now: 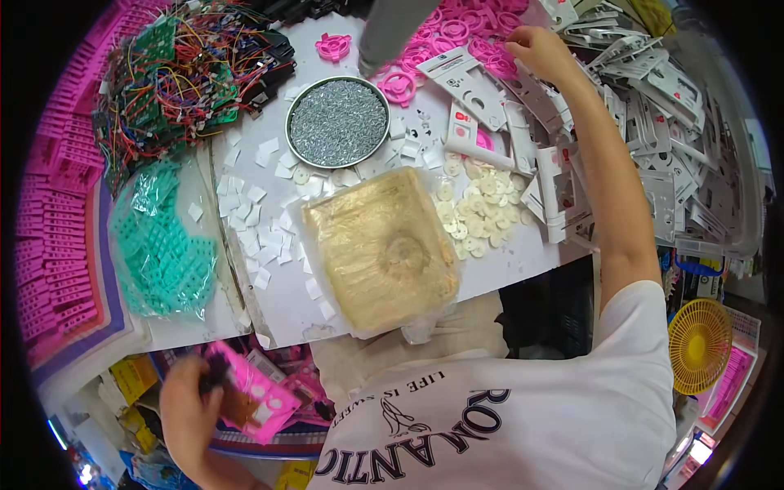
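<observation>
Left hand [189,404] clamped on pink case [263,384] off table's [535,268] near edge, right hand [541,54] reaching crowded pink rings [454,33], its grip unclear.

Right arm [627,184] is stretched way out, right hand [541,54] bent down by the table's [531,265] far edge. Left hand [189,400] is half-curled off the near edge.

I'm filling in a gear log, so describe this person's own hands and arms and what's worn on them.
The left hand and right hand are both ungloved, and no watch or band shows. Both forearms look bare. The right arm has a short white sleeve, part of a white T-shirt with dark lettering; no left sleeve can be made out.
</observation>
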A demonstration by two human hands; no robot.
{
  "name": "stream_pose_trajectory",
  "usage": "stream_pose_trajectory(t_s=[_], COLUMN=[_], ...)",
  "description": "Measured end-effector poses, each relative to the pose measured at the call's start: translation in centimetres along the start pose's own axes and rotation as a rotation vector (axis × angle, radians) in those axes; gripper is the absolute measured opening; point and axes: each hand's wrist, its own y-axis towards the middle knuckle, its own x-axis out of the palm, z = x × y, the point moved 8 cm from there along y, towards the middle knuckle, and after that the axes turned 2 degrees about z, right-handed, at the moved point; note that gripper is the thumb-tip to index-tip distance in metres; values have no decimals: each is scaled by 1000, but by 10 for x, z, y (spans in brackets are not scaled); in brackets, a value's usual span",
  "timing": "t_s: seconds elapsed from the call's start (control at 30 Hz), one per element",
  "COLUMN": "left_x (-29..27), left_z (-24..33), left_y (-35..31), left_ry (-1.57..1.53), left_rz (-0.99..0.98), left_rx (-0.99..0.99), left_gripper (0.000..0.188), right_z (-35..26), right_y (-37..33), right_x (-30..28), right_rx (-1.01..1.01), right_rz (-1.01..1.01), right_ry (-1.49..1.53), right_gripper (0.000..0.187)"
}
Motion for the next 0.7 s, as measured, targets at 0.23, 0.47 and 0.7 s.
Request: stream_pose_trajectory(t_s=[0.23, 0.47, 0.7], left_x=[14, 65, 104], left_z=[76, 200, 229], left_y=[11, 74, 95], left_ry=[-80, -508, -149], left_rz=[117, 334, 304], left_rx=[268, 822, 853], left_gripper=[52, 60, 64], right_z=[-22, -250, -257], right_y=[-30, -212, -233], right_x=[-21, -3, 26], right_rx=[-24, -556, -457], right_rz=[113, -235, -6], right_ry=[-130, 419, 338], right_gripper=[19, 13, 16])
